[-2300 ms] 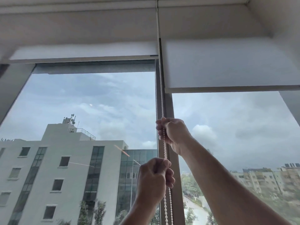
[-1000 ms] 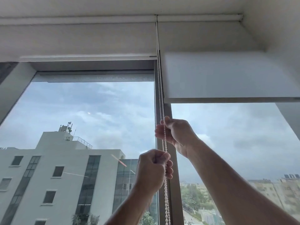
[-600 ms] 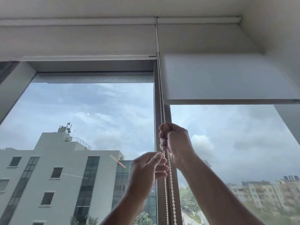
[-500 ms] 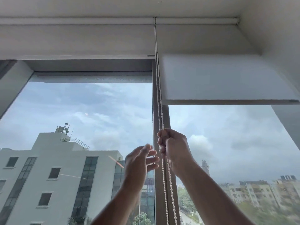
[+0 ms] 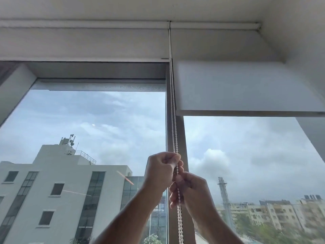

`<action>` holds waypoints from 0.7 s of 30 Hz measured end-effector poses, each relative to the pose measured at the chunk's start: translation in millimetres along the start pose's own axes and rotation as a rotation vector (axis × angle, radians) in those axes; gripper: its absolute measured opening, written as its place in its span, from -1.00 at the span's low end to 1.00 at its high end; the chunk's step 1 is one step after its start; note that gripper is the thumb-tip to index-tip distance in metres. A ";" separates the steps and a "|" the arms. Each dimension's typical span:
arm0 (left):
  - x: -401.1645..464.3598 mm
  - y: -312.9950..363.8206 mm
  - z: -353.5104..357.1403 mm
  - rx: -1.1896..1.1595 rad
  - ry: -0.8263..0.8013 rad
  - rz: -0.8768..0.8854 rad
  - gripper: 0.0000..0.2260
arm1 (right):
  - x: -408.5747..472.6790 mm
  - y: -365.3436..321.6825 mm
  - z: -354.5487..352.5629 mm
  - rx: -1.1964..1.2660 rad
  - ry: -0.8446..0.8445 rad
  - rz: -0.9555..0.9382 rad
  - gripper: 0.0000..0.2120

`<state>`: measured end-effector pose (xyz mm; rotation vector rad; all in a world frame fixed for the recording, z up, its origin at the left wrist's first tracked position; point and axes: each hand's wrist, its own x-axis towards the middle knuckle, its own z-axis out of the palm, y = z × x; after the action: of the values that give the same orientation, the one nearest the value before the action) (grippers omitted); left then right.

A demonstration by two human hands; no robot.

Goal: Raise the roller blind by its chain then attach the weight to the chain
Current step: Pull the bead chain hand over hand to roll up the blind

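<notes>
Since 0.5 s ago left hand (image 5: 161, 170) closes on bead chain (image 5: 174, 131) above right hand (image 5: 190, 191) | right fist grips chain lower | chain hangs along mullion (image 5: 182, 138) | left roller blind (image 5: 84, 44) fully raised

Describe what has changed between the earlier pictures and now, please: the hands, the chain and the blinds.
The left hand let go of the bead chain, opened, then took it again higher, above the right hand. The right hand came down, still closed on the chain. The left blind rose until its bottom edge reached the top of the window. The right blind stayed partly lowered.
</notes>
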<state>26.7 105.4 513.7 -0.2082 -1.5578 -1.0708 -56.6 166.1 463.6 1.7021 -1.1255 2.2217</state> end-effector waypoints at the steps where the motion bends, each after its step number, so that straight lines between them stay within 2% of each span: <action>1: 1.5 -0.5 -0.7 0.008 -0.002 0.007 -0.89 | 0.2 1.3 -2.3 -0.001 0.000 0.018 -0.78; 6: 1.1 -10.4 -8.4 0.049 0.017 0.088 -0.92 | 0.7 13.9 -17.0 0.014 0.076 0.067 -0.79; 13: -23.8 -46.3 -13.2 0.053 -0.043 0.045 -0.89 | -17.9 45.7 -22.7 -0.076 0.057 0.152 -0.84; 21: -79.3 -139.1 -29.6 0.153 -0.003 -0.045 -0.91 | -61.1 108.5 -32.9 -0.183 0.065 0.263 -0.87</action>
<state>-18.8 38.6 372.3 -0.0707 -1.6460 -0.9811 -115.9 128.9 355.5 1.4731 -1.5617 2.2140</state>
